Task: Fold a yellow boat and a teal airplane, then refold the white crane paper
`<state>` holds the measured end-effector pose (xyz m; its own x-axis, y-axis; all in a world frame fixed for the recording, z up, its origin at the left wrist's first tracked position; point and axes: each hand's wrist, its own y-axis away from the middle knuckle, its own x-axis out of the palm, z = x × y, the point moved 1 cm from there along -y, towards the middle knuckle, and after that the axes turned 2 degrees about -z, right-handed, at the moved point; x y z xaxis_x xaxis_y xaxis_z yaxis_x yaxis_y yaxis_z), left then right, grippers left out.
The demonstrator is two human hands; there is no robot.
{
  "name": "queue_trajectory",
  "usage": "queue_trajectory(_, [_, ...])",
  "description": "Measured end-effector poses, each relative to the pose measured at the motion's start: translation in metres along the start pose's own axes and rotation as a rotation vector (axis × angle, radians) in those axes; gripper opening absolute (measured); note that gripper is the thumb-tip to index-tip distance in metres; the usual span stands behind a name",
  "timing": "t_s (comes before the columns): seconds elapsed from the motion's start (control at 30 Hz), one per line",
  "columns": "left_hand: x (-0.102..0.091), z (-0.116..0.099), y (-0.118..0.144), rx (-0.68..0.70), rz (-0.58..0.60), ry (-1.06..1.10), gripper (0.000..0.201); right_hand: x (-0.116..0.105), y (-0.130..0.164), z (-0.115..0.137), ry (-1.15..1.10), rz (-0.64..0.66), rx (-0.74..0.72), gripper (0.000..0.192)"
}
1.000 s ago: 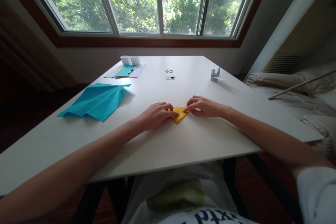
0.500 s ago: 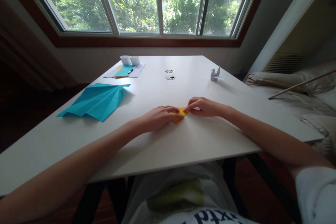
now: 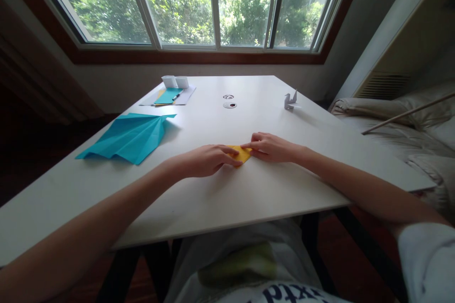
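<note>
A small folded piece of yellow origami paper (image 3: 242,154) lies on the white table in front of me, its lower corner pointing toward me. My left hand (image 3: 209,160) holds its left side, with the fingers on top and the thumb along the near edge. From the other side, my right hand (image 3: 267,147) grips the right part. Its index finger presses the upper edge and the thumb sits lower, by the right corner. Parts of the paper are hidden under the fingers of both hands.
Left on the table (image 3: 213,208) is a large creased turquoise paper (image 3: 130,137). Farther back are stacked paper sheets (image 3: 167,96), a pen (image 3: 177,95) and two white paper boxes (image 3: 175,82). Two round flat pieces (image 3: 230,104) lie mid-table. A grey paper crane (image 3: 290,100) stands at right.
My right hand has shifted slightly left over the paper, its index finger now farther along the upper edge. The left hand has drawn back a little leftward, showing more yellow.
</note>
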<state>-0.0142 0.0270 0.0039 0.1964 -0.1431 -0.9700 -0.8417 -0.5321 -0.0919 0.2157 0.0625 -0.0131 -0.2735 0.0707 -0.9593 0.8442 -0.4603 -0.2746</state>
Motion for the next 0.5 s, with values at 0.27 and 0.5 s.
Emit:
queue_trajectory(0.27, [0.001,0.001,-0.002,-0.014,0.037,-0.035,0.054,0.003,-0.001,-0.001,0.01,0.031,-0.002,0.035])
queue_trajectory(0.5, [0.0,-0.002,-0.004,-0.034,0.059,-0.064,0.056,-0.014,0.004,-0.012,-0.089,0.081,0.035,0.028])
